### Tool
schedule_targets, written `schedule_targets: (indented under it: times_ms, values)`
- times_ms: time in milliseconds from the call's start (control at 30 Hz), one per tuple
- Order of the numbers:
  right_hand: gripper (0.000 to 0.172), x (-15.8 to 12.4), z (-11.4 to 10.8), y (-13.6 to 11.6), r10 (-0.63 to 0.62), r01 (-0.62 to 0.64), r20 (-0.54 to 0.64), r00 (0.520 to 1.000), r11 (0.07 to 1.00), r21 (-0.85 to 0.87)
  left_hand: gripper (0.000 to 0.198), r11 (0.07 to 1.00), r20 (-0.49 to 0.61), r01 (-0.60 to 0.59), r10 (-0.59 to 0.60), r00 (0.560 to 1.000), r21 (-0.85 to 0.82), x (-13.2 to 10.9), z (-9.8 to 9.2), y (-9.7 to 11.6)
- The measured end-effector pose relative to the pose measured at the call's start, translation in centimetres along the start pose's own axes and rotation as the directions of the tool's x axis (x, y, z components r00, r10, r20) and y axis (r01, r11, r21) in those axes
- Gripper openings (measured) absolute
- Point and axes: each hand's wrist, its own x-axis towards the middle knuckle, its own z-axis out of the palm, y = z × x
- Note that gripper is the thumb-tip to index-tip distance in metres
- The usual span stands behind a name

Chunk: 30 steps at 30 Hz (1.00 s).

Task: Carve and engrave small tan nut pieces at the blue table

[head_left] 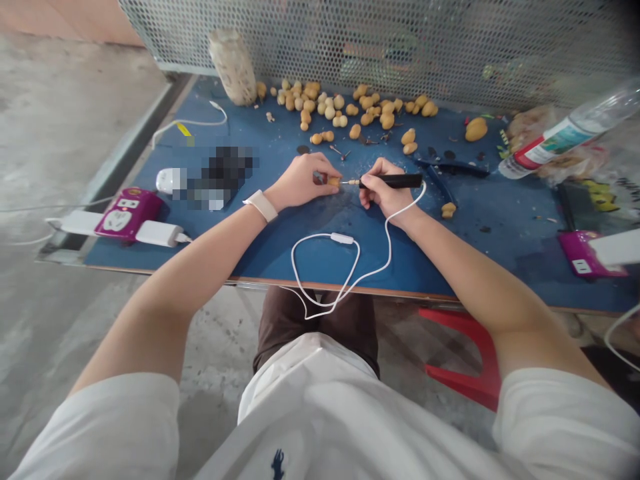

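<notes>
Between the thumb and fingers of my left hand point(306, 180) is a small orange-brown gourd point(334, 181), partly hidden by the fingertips. My right hand point(385, 192) grips a black pen-shaped electric tool point(397, 181) like a pencil. Its thin metal tip points left and meets, or nearly meets, the gourd; I cannot tell which. From the tool's back end a white cable point(390, 243) runs down and loops over the table's front edge. Behind the hands lie several more small gourds point(367, 103), tan and pale, in loose groups.
Perforated metal panel point(320, 47) closes off the back of the blue table point(270, 253). A cloudy jar point(233, 67) stands back left, with a purple power socket point(129, 215) at the left edge. To the right are a plastic bottle point(560, 143), pliers point(453, 167) and another purple socket point(583, 255).
</notes>
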Motion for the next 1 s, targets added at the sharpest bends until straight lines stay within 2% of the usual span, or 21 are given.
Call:
schedule_targets:
  times_ms: [433, 1000]
  values:
    - [0.07, 0.2, -0.25, 0.41, -0.017, 0.016, 0.023, 1.0, 0.999, 0.039, 0.039, 0.994, 0.075, -0.071, 0.065, 0.995, 0.085, -0.2, -0.63, 0.48]
    - [0.075, 0.01, 0.01, -0.06, 0.006, -0.006, 0.002, 1.0, 1.0, 0.019, 0.04, 0.989, 0.077, -0.086, 0.077, 0.994, 0.12, -0.18, -0.59, 0.69]
